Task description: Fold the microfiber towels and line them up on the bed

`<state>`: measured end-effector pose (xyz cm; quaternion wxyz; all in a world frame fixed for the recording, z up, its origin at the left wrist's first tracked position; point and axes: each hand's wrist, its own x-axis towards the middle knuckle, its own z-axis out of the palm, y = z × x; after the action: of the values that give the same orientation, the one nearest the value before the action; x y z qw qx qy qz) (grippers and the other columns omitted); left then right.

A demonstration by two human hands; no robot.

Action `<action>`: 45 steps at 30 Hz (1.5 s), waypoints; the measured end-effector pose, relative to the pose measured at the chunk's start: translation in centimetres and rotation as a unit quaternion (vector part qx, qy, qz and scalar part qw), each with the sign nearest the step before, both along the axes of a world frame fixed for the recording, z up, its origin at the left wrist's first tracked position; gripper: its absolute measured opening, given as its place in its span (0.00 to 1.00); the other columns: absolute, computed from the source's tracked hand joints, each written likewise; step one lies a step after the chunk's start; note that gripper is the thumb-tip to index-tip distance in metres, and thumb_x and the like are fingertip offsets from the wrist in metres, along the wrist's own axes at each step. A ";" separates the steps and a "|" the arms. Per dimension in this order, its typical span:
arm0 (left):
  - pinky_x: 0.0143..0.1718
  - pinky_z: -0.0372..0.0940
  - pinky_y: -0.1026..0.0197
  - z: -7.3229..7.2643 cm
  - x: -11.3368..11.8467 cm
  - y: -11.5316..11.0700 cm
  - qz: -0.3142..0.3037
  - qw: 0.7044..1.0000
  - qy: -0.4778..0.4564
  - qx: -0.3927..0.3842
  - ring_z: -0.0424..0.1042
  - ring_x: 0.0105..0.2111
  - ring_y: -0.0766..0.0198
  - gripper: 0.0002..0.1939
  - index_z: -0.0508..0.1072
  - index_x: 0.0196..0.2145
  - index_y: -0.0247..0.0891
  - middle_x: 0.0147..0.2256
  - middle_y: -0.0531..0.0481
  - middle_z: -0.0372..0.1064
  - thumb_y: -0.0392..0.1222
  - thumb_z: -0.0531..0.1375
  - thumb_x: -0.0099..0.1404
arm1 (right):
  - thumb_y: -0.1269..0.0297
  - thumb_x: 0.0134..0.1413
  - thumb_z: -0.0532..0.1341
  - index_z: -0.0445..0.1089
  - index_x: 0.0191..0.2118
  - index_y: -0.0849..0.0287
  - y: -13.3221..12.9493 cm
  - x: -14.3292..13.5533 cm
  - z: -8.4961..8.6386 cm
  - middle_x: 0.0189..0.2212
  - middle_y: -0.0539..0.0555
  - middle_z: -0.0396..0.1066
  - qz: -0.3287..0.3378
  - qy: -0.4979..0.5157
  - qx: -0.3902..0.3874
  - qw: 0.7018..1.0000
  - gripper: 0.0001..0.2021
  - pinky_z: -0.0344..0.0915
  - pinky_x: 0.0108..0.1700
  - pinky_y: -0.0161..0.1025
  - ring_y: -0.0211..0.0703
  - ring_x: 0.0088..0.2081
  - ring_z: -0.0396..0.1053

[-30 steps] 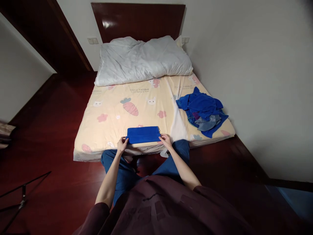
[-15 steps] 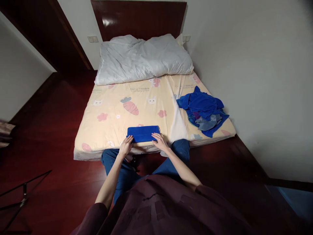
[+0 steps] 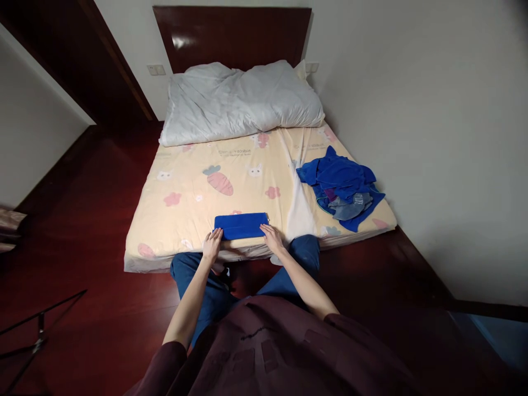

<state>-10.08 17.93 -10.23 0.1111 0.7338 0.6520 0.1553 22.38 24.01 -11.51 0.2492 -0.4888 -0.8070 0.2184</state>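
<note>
Across the bed (image 3: 163, 228) lies a folded blue cloth (image 3: 241, 225), left hand (image 3: 211, 246) and right hand (image 3: 274, 240) resting open fingers on opposite ends.

The bed (image 3: 185, 201) carries a folded blue cloth (image 3: 240, 226) under the grip, a clothes pile (image 3: 343, 186) to its right, and a pale quilt (image 3: 243, 102) beyond.

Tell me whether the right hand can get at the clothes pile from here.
Probably yes: the right hand is on the folded blue cloth, and only rumpled bedsheet shows between it and the clothes pile.
</note>
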 end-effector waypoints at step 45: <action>0.63 0.58 0.40 1.0 1.5 -1.0 0.155 0.981 -0.088 0.072 0.63 0.64 0.42 0.24 0.68 0.61 0.35 0.61 0.30 0.66 0.45 0.52 0.71 | 0.62 0.66 0.54 0.68 0.63 0.59 0.6 -2.3 1.1 0.62 0.66 0.67 -0.163 0.038 0.020 0.986 0.22 0.54 0.67 0.62 0.60 0.65 0.60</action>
<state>-8.60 16.88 -9.27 0.0894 0.6133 0.7328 0.2808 20.06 24.63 -10.45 0.3219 -0.5997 -0.7108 0.1775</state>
